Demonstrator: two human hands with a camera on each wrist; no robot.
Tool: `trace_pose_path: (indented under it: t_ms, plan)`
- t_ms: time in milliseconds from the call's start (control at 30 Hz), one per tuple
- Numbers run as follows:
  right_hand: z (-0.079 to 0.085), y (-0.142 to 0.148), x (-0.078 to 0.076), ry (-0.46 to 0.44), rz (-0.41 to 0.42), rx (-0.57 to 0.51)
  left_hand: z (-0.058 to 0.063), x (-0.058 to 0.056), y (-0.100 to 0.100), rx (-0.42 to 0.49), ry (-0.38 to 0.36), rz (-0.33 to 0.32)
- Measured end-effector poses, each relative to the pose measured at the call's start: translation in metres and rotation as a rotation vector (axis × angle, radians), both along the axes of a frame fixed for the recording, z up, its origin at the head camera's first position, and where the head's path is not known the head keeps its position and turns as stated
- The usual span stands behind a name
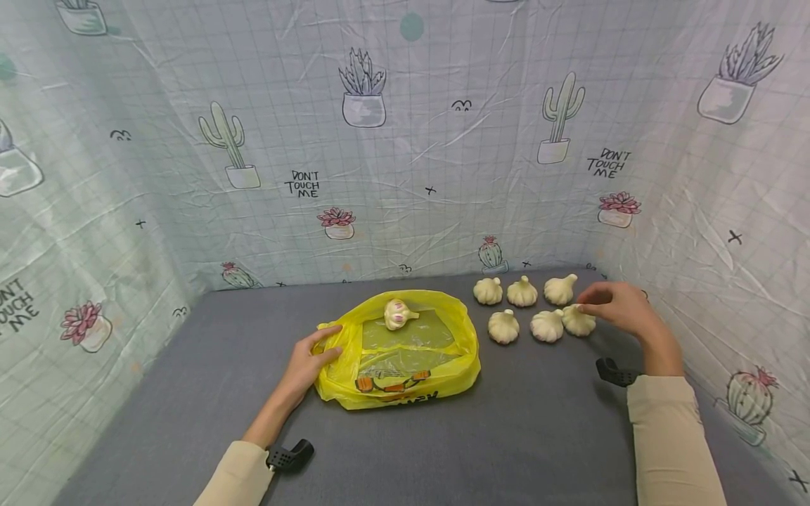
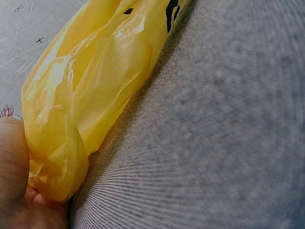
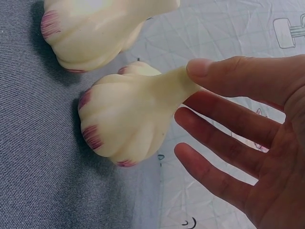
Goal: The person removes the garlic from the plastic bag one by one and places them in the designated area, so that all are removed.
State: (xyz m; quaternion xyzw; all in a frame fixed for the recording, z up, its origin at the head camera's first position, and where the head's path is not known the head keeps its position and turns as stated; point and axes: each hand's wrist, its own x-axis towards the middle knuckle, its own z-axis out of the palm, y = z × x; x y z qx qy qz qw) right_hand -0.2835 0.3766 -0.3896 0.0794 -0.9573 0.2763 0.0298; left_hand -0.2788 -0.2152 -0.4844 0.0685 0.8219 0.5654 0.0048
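A yellow plastic bag lies with its mouth spread on the grey table. My left hand holds its left edge, thumb on one side of the film and fingers on the other. Inside the bag sits one garlic bulb with purple streaks. Over on the right, my right hand pinches the stem of a garlic bulb between thumb and forefinger. Its other fingers are spread apart in the right wrist view. That bulb is tilted, its round base close to the table.
Several more garlic bulbs stand in two rough rows between the bag and my right hand. A patterned cloth wall with cactus drawings rises behind the table and along both sides.
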Motion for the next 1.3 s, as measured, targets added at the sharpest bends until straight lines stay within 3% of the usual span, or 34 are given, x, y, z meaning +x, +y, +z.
trace_pose_path:
  t_ms: [767,1300]
  plan:
    - [-0.005,-0.003,-0.006,0.021,0.005,-0.026,0.003,0.001,0.0,0.024,-0.011,-0.008]
    - [0.005,-0.009,-0.002,0.045,-0.017,-0.033,0.002,0.0,0.0,0.014,-0.025,-0.002]
